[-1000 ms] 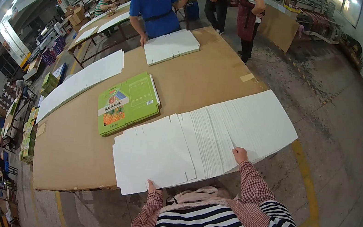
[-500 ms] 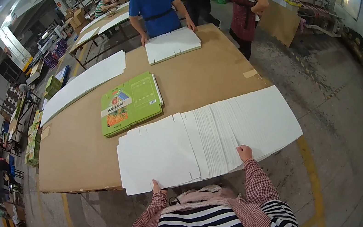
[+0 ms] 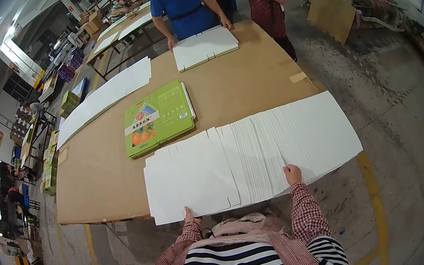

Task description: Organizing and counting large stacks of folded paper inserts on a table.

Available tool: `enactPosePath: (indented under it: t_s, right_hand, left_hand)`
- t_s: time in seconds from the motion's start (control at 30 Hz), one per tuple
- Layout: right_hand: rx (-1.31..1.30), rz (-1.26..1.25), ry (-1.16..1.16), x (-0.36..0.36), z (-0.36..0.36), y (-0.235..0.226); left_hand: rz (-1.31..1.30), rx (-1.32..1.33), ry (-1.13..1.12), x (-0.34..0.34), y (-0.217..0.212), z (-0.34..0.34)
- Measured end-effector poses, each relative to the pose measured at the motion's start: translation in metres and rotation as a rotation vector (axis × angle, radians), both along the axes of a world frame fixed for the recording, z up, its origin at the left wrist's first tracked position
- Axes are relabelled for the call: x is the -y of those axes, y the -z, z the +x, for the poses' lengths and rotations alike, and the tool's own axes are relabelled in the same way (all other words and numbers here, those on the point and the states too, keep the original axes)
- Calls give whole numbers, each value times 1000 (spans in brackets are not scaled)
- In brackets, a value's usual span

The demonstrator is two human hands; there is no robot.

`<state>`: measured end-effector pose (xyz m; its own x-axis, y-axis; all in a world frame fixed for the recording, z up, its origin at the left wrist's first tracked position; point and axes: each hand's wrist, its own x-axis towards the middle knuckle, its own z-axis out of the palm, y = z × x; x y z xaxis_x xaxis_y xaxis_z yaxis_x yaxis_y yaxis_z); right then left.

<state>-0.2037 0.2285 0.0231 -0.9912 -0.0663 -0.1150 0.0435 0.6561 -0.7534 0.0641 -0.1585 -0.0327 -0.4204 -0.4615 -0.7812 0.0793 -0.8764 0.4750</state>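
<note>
A long row of overlapping white cardboard sheets (image 3: pixel 252 154) is fanned out along the near side of the table. My left hand (image 3: pixel 189 216) grips the near edge of the leftmost sheet (image 3: pixel 186 180), thumb on top and the other fingers hidden underneath. At the right, my right hand (image 3: pixel 292 174) is closed, its curled fingers against the fanned sheets near their front edge. Past the row lies a stack of flat green printed cartons (image 3: pixel 160 120), with small slots and tabs along its edges.
Brown board covers the table (image 3: pixel 101 185). Across it, a person in blue (image 3: pixel 183 6) has both hands at a white stack (image 3: pixel 204 50). More white sheets (image 3: pixel 105 98) lie along the left edge. Another person in a dark red apron (image 3: pixel 265 7) stands beyond the far corner.
My hands keep their places on the sheets while the whole view shifts slightly. The person in the dark red apron has moved left and turned.
</note>
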Motion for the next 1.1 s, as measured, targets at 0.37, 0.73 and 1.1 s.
enactPosePath:
  t_s: [0.37, 0.73, 1.1]
  right_hand:
    - [5, 50, -40, -2, 1, 0]
    - [57, 50, -32, -7, -3, 2]
    - [65, 36, -28, 7, -2, -3]
  left_hand:
    - [-88, 429, 113, -6, -18, -5]
    - [21, 266, 115, 2, -7, 2]
    - [-43, 329, 64, 5, -14, 3]
